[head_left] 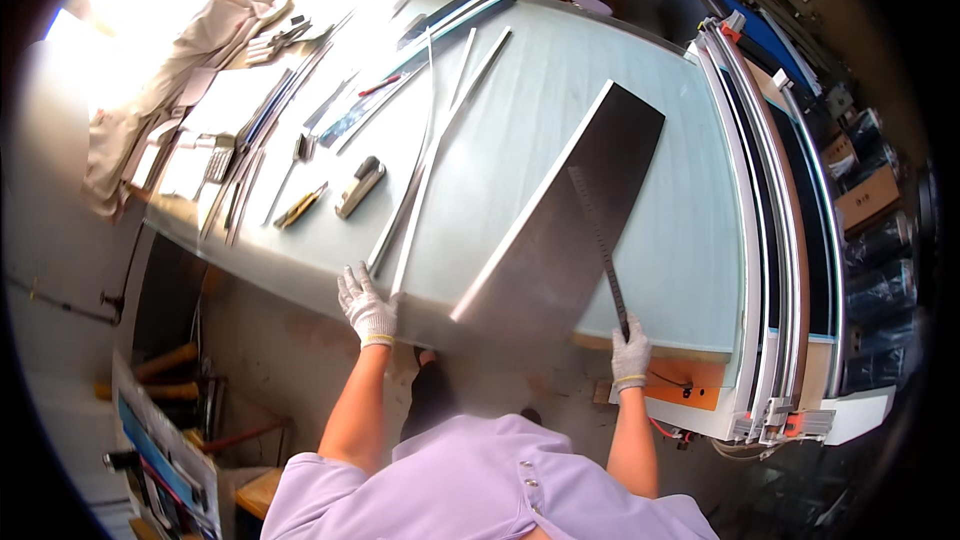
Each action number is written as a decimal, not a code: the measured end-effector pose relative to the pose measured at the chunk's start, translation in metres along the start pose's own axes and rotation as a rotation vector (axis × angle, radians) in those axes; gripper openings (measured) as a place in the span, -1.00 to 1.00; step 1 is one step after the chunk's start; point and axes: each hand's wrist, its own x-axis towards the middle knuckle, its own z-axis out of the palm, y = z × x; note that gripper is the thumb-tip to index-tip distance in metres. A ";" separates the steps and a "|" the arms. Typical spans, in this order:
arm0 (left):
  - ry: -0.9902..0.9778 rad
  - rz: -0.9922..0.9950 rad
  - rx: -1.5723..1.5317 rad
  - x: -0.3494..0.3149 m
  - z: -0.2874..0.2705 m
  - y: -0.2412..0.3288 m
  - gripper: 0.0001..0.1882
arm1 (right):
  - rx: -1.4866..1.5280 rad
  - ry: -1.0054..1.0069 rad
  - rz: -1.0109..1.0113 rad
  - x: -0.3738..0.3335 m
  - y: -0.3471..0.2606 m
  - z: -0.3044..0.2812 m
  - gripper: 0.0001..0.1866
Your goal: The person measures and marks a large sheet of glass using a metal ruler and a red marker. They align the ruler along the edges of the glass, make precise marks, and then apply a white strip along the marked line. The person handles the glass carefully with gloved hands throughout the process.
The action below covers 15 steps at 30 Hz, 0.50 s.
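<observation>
Evidently, in the head view, the marked strip [606, 258] lay slantwise over the dark panel [540, 220], its far end toward eleven o'clock from the right hand [631, 350]. That hand, at four o'clock, had its fingers closed around the strip's near end. The left hand [368, 315], at eight o'clock, was loosely spread with nothing visibly gripped, just beside the near ends of the pale strips [424, 162]; whether it touched the desk [690, 190] I could not tell.

Handling the strip well, I judged, called for a low, level right wrist, so the thin length stayed flat instead of bowing or scraping the panel's face. The unoccupied left hand seemed best used to steady the panel by its white edge, clear of the smooth surface.

Counting, I found two gloved hands, one marked strip and one panel. At least two long pale strips ran toward eleven o'clock; overlap made an exact total uncertain. Around ten o'clock sat one grey hand tool [360, 187]; nearer nine, one yellow-and-black cutter [300, 207] and one brush [285, 175]. One red-handled tool [379, 86] lay at eleven, and one railed machine [785, 230] stood at three.
</observation>
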 end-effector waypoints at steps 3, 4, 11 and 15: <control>-0.183 0.408 -0.095 0.051 0.048 -0.023 -0.02 | -0.034 -0.018 0.041 -0.012 -0.039 0.057 -0.53; -0.206 0.473 -0.063 0.071 0.049 -0.011 -0.13 | -0.003 -0.018 0.022 -0.011 -0.059 0.067 -0.52; -0.082 0.580 -0.173 0.240 0.114 0.098 -0.38 | 0.046 -0.099 0.083 0.009 -0.161 0.093 -0.44; -0.079 0.512 -0.382 0.328 0.137 0.131 -0.12 | -0.096 -0.122 -0.006 0.020 -0.190 0.106 -0.43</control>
